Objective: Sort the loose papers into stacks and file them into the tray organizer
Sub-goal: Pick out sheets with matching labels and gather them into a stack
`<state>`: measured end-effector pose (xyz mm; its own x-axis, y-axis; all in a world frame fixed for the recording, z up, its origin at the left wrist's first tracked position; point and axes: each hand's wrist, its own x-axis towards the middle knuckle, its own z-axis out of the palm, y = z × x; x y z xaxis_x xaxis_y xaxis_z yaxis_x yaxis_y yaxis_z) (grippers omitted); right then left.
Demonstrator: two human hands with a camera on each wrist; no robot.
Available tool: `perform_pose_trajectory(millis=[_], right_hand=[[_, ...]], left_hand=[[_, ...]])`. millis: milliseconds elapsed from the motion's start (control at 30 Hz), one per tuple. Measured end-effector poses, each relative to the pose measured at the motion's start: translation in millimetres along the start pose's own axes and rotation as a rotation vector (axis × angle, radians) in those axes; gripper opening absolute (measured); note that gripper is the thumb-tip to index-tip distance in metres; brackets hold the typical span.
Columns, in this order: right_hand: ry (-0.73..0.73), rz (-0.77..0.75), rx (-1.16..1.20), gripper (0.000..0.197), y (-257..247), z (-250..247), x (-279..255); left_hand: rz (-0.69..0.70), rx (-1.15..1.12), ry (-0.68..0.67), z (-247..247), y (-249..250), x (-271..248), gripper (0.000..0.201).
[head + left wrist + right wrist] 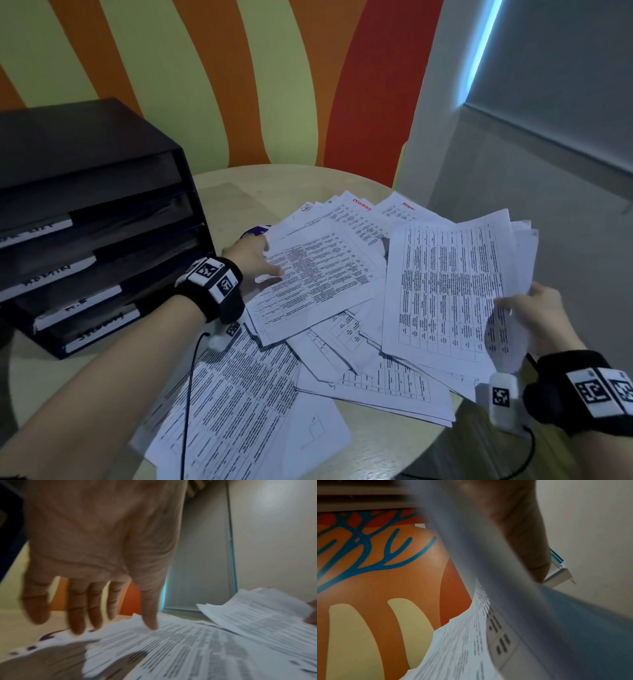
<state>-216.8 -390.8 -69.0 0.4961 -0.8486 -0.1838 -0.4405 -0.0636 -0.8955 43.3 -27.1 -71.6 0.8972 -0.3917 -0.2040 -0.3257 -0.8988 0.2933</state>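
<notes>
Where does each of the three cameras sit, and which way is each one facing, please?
Head: worn on the head, looks down at the round table, tray organizer, both forearms and hands.
Left wrist: under the left hand, looks along straight fingers at the loose papers.
Right wrist: beneath the right hand, looks up past the held sheets to the striped wall.
All three share papers.

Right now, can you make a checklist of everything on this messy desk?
Surface: round pale table, mostly under paper.
Job's things: loose papers in an overlapping heap; black tray organizer at left, labelled.
Clutter: purple and white thing poking out from under the papers.
Hands: left hand spread over the heap; right hand grips a raised sheaf.
Cables: black cable from the left wristband, over the papers.
Surroundings: striped wall, grey blind.
</notes>
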Motion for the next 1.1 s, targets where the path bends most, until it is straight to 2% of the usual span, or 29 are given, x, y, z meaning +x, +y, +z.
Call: perform_pose_trajectory(millis=[33,67,200,267,367,433,567,733,900,967,1000,1067,1100], right_hand=[[0.000,-0.011,0.015,0.034,-2.2,0.9,-2.5],[-0.002,-0.023,0.030,0.033,-4.5,2.0,-5.8],[0.049,-0.075,0.124,0.036,-18.9,4.2,-18.3],[0.109,-0.124,0.178,0.038,-28.6,2.2,-24.4],[0.151,-0.212,0.278,0.038,-42.3,-1.0,-33.6],[0.146,-0.248,0.338,0.036,-49.5,-1.6,-40.1],[0.111,-0.285,0.410,0.034,-57.7,1.7,-53.4],[0.064,-0.274,0.388,0.033,-56.9,12.8,-64.4],[0.019,-0.256,0.358,0.032,-57.6,22.4,-72.9],[0.001,-0.255,0.353,0.030,-56.6,25.6,-75.0],[-0.005,-0.254,0.346,0.028,-55.9,27.1,-74.5],[-0.022,-0.251,0.339,0.028,-53.8,29.4,-72.6],[-0.027,-0.249,0.341,0.030,-53.3,29.9,-71.6]], left_hand=[[-0.004,0.034,-0.010,-2.0,1.6,-7.5,0.051],[-0.026,0.070,-0.039,-3.3,2.0,-15.4,0.049],[-0.125,0.090,-0.230,-4.2,2.3,-50.4,0.051],[-0.154,0.019,-0.302,-2.3,2.4,-66.5,0.050],[-0.238,-0.233,-0.462,1.9,4.8,-85.9,0.051],[-0.243,-0.308,-0.468,5.3,6.9,-95.4,0.047],[-0.253,-0.531,-0.342,18.0,11.6,-106.9,0.033],[-0.258,-0.834,-0.204,23.5,20.4,-112.1,0.025],[-0.371,-1.153,-0.052,27.3,31.5,-107.2,0.032],[-0.395,-1.185,0.043,26.6,37.0,-104.1,0.023],[-0.381,-1.178,0.108,25.5,39.5,-101.8,0.027],[-0.263,-0.940,0.271,19.9,39.7,-97.9,0.051],[-0.172,-0.758,0.358,13.7,39.6,-97.2,0.053]])
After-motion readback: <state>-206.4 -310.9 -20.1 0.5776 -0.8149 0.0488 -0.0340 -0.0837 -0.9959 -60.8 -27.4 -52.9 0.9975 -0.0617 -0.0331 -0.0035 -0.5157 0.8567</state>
